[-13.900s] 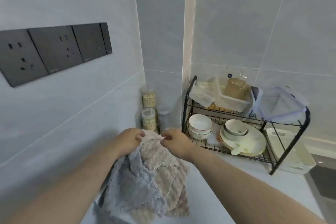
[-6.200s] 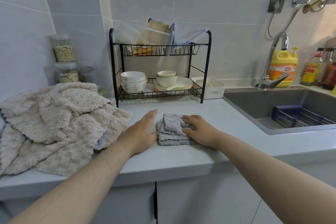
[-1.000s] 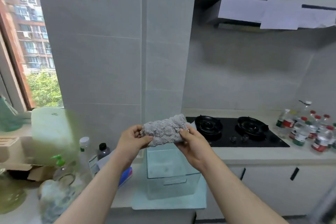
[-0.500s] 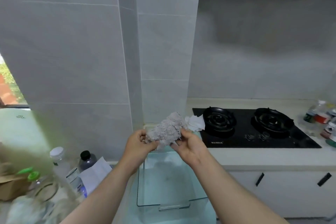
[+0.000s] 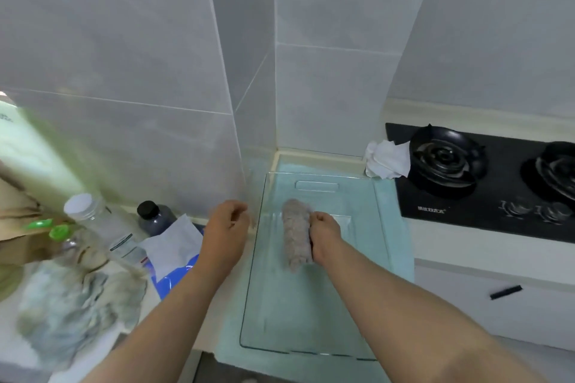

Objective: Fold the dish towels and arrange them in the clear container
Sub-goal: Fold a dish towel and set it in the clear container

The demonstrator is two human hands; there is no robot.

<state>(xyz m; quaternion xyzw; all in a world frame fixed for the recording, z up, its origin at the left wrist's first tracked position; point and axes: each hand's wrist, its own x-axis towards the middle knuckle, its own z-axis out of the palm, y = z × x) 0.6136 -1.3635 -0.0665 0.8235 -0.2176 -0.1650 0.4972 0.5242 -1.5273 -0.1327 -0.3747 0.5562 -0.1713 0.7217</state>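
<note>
**Head view: setting the folded dish towel down in the clear container**

The right hand (image 5: 323, 227) has its fingers curled round the folded dish towel (image 5: 295, 236), which stands on edge inside the clear container (image 5: 311, 305), in its far half and about midway between the side walls. The left hand (image 5: 228, 224) holds nothing. Its fingers are loosely curled just outside the container's left wall.

To do this step well, the towel probably wants sliding against one wall or the far end, not left in the middle, so later towels can line up beside it. Letting go slowly, with the fold pressed flat first, should keep the fluffy cloth from springing open. The free hand could steady the container, which looks light and sits on a teal mat (image 5: 401, 242).

Half a second ago both hands pinched the towel in the air above the container's far rim. Since then the left hand has let go and moved off to the container's left, and the right alone has carried the towel down inside. The camera has also tipped downward.
</note>
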